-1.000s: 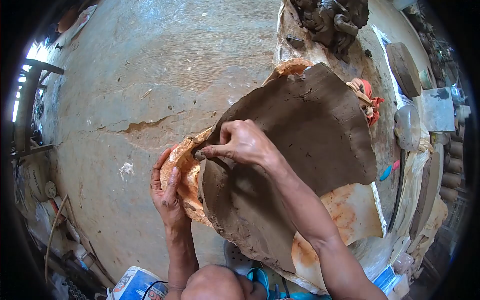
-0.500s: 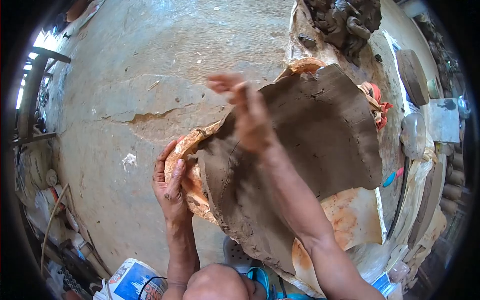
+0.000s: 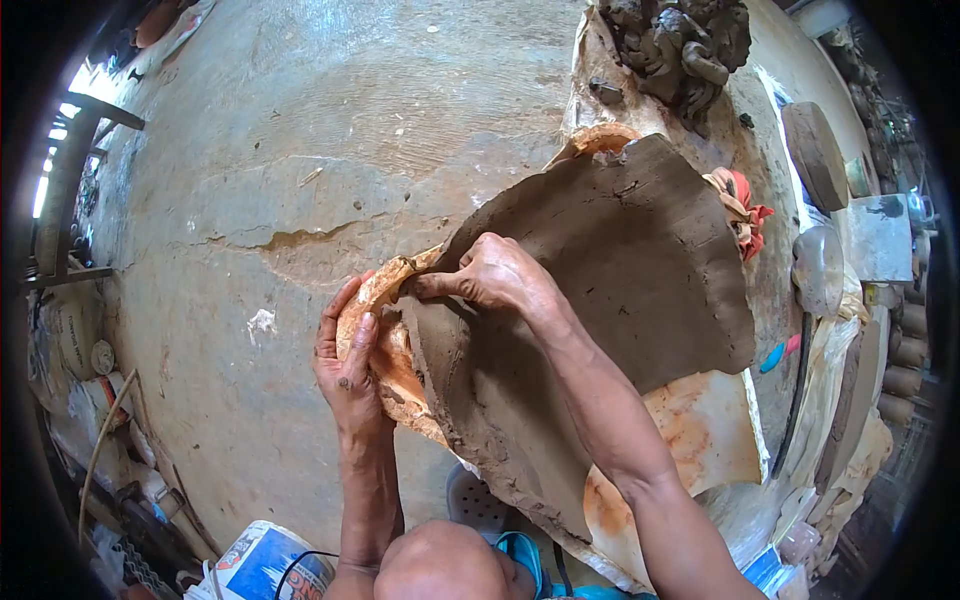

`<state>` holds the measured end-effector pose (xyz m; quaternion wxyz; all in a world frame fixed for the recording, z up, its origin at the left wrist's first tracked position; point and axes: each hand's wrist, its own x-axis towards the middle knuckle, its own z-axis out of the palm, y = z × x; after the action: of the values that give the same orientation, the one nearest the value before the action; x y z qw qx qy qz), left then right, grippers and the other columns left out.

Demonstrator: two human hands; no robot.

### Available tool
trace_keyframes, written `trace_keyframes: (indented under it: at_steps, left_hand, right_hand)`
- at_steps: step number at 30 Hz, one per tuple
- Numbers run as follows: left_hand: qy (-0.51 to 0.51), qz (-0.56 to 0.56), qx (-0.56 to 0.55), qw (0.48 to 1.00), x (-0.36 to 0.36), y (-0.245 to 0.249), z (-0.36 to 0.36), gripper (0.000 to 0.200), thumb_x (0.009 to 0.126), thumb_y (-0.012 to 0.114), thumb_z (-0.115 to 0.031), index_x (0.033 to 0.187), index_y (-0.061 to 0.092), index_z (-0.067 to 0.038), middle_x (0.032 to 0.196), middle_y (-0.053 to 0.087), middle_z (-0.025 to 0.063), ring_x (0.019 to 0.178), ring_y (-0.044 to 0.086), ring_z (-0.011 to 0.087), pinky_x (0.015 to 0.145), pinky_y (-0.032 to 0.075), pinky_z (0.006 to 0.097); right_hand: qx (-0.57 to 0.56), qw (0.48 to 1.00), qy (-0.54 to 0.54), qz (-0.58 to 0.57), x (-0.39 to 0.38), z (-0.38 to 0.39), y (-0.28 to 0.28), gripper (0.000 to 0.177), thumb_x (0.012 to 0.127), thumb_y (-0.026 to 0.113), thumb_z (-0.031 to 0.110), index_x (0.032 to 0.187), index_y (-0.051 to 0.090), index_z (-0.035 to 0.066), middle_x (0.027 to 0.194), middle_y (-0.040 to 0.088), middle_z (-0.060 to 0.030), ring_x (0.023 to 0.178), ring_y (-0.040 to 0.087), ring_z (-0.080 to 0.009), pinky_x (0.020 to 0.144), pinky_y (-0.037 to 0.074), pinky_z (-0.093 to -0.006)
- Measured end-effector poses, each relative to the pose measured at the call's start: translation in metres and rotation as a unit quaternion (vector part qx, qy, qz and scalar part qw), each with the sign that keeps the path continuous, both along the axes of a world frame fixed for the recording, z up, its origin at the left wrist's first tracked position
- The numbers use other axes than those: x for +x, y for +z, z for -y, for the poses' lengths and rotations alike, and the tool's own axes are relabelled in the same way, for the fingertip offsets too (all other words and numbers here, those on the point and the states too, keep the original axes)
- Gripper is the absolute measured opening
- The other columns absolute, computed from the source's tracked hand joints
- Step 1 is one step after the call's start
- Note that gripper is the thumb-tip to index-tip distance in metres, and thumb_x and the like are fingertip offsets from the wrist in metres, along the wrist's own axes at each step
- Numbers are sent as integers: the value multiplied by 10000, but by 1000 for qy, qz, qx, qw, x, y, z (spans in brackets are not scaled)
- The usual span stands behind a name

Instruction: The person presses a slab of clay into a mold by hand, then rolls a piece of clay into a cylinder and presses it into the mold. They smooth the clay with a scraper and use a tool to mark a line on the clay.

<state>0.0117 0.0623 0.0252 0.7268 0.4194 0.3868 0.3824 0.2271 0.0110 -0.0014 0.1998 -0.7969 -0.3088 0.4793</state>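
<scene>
A broad dark-brown clay sheet (image 3: 620, 270) lies inside a curved, orange-stained mould (image 3: 405, 370). Its near left part bends along the mould's wall. My left hand (image 3: 347, 360) is closed around the mould's left rim, thumb on the inner side and fingers outside. At the sheet's upper left edge, beside that rim, my right hand (image 3: 500, 275) has its fingers curled in. One digit points left and presses on the clay edge; whether it pinches the clay is partly hidden by the hand.
A heap of lumpy wet clay (image 3: 685, 50) sits at the back on a stained cloth. A red and tan cloth bundle (image 3: 742, 210) lies beyond the sheet's right edge. A bucket (image 3: 265, 565) stands at lower left, and the concrete floor has a crack (image 3: 310, 237).
My right hand, blurred and raised over the sheet before, has come down to the clay's upper left edge, its fingers now curled. My left hand keeps hold of the mould's rim.
</scene>
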Motion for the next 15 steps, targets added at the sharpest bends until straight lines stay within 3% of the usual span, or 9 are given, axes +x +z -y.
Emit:
trace_keyframes:
  at_steps: [3, 4, 9, 11, 13, 15]
  left_hand:
    - [0, 3, -1, 1000, -1, -3, 0, 405, 997, 646, -27, 1397, 593, 18, 1390, 666, 166, 1244, 661, 237, 1095, 532, 377]
    - [0, 3, -5, 1000, 0, -4, -1, 403, 999, 644, -27, 1397, 594, 15, 1385, 669, 163, 1235, 665, 233, 1087, 539, 372]
    - [-5, 22, -26, 999, 0, -2, -3, 394, 999, 652, -30, 1388, 605, 14, 1373, 674, 159, 1185, 685, 218, 1029, 575, 354]
    - [-11, 32, -29, 999, 0, -3, -2, 391, 999, 657, -32, 1384, 610, 14, 1371, 675, 156, 1168, 692, 211, 1005, 588, 348]
    - [-3, 37, -34, 999, 1, -4, -2, 434, 1001, 671, -49, 1425, 587, -5, 1325, 687, 154, 1119, 700, 206, 998, 574, 341]
    - [-3, 37, -39, 999, 1, -2, 1, 435, 999, 673, -45, 1424, 588, -6, 1332, 685, 152, 1122, 698, 207, 1001, 572, 341]
  right_hand:
    - [19, 998, -50, 28, -8, 3, 3, 875, 600, 874, 800, 648, 684, -52, 629, 687, -150, 647, 709, -268, 653, 553, -445]
    - [67, 995, -64, 38, -11, 5, 0, 811, 660, 887, 725, 566, 619, -35, 494, 514, -88, 492, 494, -148, 506, 422, -414]
    - [12, 996, 18, 81, 2, 4, 17, 841, 664, 847, 787, 536, 617, -12, 494, 509, -88, 491, 479, -149, 498, 407, -407]
    - [15, 999, 34, 3, 4, 5, -7, 846, 656, 845, 801, 513, 597, 5, 486, 502, -80, 479, 462, -143, 490, 393, -398]
    - [26, 1000, 15, 6, 2, 7, -10, 833, 658, 850, 794, 506, 593, 15, 483, 508, -64, 473, 464, -137, 487, 387, -388]
    - [-6, 998, -44, 35, 0, 8, -10, 877, 563, 866, 840, 518, 605, 4, 525, 591, -81, 555, 620, -227, 609, 523, -430]
